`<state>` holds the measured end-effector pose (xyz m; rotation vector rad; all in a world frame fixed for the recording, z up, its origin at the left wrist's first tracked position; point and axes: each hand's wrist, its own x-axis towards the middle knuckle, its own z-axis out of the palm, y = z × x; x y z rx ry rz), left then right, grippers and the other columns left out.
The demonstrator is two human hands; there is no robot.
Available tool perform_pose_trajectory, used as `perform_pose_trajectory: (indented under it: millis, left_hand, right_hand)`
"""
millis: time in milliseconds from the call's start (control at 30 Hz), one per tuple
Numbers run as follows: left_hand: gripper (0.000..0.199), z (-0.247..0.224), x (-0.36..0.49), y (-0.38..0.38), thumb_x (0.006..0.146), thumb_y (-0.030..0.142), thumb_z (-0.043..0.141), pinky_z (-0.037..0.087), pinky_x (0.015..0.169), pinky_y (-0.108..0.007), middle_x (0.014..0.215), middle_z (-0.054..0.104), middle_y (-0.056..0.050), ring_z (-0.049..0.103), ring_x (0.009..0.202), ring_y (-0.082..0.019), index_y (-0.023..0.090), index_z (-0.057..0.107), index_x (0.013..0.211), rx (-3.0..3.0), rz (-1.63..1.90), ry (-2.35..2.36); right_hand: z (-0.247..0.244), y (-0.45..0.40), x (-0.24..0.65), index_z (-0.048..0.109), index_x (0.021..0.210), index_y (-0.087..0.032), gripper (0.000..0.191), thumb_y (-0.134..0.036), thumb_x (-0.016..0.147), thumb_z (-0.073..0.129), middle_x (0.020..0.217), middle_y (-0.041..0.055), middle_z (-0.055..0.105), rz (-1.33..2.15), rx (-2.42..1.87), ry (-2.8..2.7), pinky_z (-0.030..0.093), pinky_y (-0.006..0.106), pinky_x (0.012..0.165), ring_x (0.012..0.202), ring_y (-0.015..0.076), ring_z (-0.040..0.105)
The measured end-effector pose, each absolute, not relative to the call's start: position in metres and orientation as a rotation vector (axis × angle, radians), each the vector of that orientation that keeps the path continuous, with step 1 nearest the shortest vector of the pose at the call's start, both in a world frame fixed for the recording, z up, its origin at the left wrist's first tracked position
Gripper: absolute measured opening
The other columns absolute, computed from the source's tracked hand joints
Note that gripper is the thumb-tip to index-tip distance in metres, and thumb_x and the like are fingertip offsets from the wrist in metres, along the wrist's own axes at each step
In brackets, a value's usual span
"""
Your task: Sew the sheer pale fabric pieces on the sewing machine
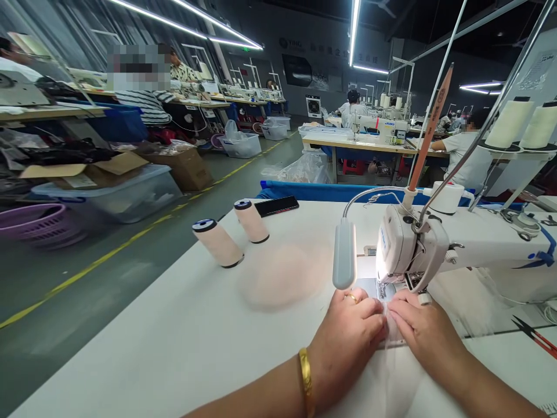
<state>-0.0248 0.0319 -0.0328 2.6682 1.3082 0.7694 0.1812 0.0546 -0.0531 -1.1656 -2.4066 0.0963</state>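
Note:
Both my hands work at the needle area of a white sewing machine (400,244). Sheer pale fabric (394,371) runs from the presser foot down towards me. My left hand (348,337), with a ring and a gold bangle, is closed on the fabric's left side, its fingers curled. On the other side my right hand (424,331) pinches the same fabric close in front of the foot. The fingertips of the two hands nearly meet. A small grey lamp (344,255) lights the needle plate. The fabric's edge is partly hidden under my fingers.
Left on the white table (174,348) are two peach thread cones (220,244), a black phone (278,206) and a sheer pale piece (282,276). Red-handled thread snips (537,339) lie at right. A pencil (435,122) stands upright on the machine. Other people sew beyond.

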Motion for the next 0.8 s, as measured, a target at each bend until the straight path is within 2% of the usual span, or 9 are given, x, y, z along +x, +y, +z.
perform_pose_trajectory:
  millis: [167, 333, 567, 800]
  left_hand:
    - [0.016, -0.030, -0.027, 0.030, 0.101, 0.021, 0.058, 0.037, 0.083, -0.044, 0.098, 0.074, -0.003, 0.061, 0.092, -0.024, 0.020, 0.068, 0.089, 2.655, 0.663, 1.346]
    - [0.005, -0.031, -0.028, 0.028, 0.096, 0.019, 0.063, 0.038, 0.084, -0.045, 0.104, 0.074, -0.004, 0.060, 0.095, -0.026, 0.021, 0.068, 0.097, 2.622, 0.613, 1.386]
    - [0.005, -0.031, -0.027, 0.030, 0.096, 0.020, 0.062, 0.036, 0.084, -0.046, 0.104, 0.073, -0.004, 0.059, 0.094, -0.026, 0.021, 0.067, 0.098, 2.614, 0.621, 1.413]
    - [0.004, -0.029, -0.025, 0.034, 0.096, 0.021, 0.063, 0.035, 0.083, -0.045, 0.103, 0.073, -0.004, 0.060, 0.095, -0.027, 0.021, 0.067, 0.097, 2.629, 0.608, 1.446]
  right_hand:
    - [-0.053, 0.055, 0.180, 0.073, 0.105, -0.022, 0.036, -0.006, 0.098, 0.041, 0.110, 0.0070, 0.074, 0.029, -1.124, -2.397, 0.045, 0.030, 0.059, 0.070, 0.0179, 0.064]
    - [-0.052, 0.055, 0.179, 0.073, 0.107, -0.021, 0.035, -0.009, 0.099, 0.040, 0.110, 0.0087, 0.075, -0.028, -1.137, -2.404, 0.041, 0.031, 0.054, 0.058, 0.0162, 0.059]
    - [-0.057, 0.062, 0.179, 0.075, 0.107, -0.022, 0.038, -0.009, 0.097, 0.041, 0.108, 0.0117, 0.076, -0.111, -1.135, -2.373, 0.052, 0.031, 0.064, 0.084, 0.0232, 0.071]
    - [-0.065, 0.066, 0.181, 0.077, 0.117, -0.023, 0.040, -0.012, 0.095, 0.046, 0.107, 0.0124, 0.077, -0.188, -1.182, -2.354, 0.057, 0.031, 0.065, 0.086, 0.0248, 0.074]
